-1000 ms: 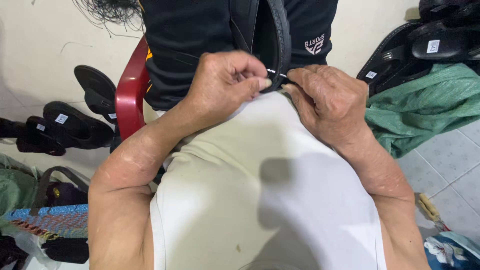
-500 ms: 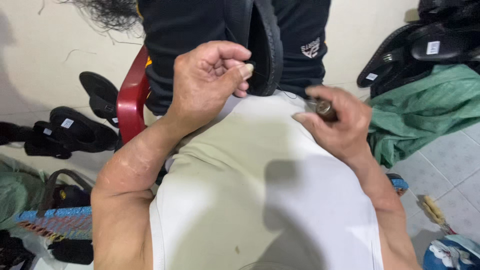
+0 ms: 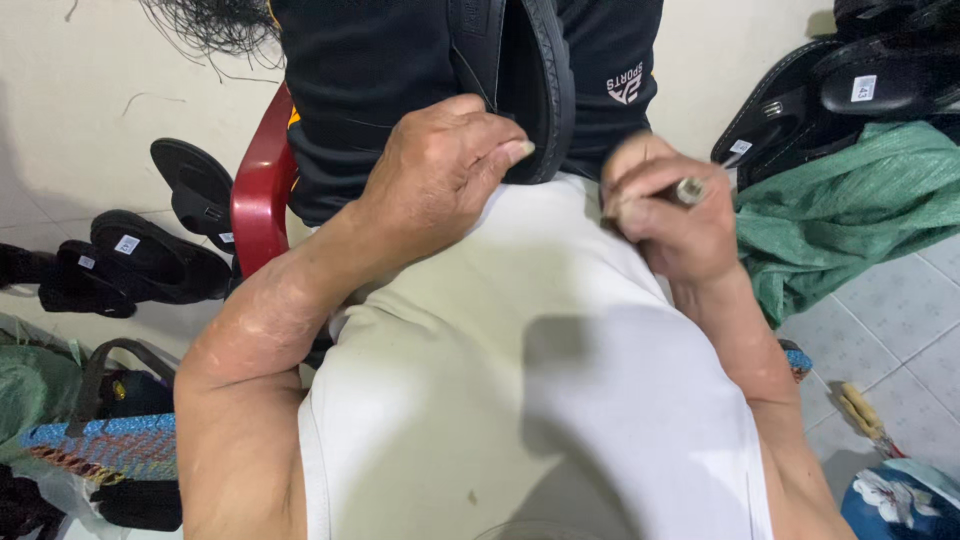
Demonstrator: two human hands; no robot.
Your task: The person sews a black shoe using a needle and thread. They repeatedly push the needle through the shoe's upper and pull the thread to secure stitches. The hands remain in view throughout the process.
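A black sandal [image 3: 535,85] stands on edge between my knees, against my black shorts [image 3: 380,90]. My left hand [image 3: 440,170] presses on the sandal's strap and sole edge, fingers curled over it. My right hand [image 3: 665,215] sits to the right, a short way off the sandal, closed around a small metal-tipped tool [image 3: 690,190] whose end pokes out above the fist. My white shirt [image 3: 520,400] fills the lower middle of the view.
A red plastic chair [image 3: 262,190] edge shows at left. Black sandals lie on the floor at left [image 3: 150,260] and are stacked at top right [image 3: 860,80]. A green woven sack [image 3: 850,210] lies at right, and a woven bag [image 3: 90,445] at bottom left.
My two hands were together at the sandal's edge. The right hand has pulled away to the right with the tool, and the left hand has stayed on the sandal.
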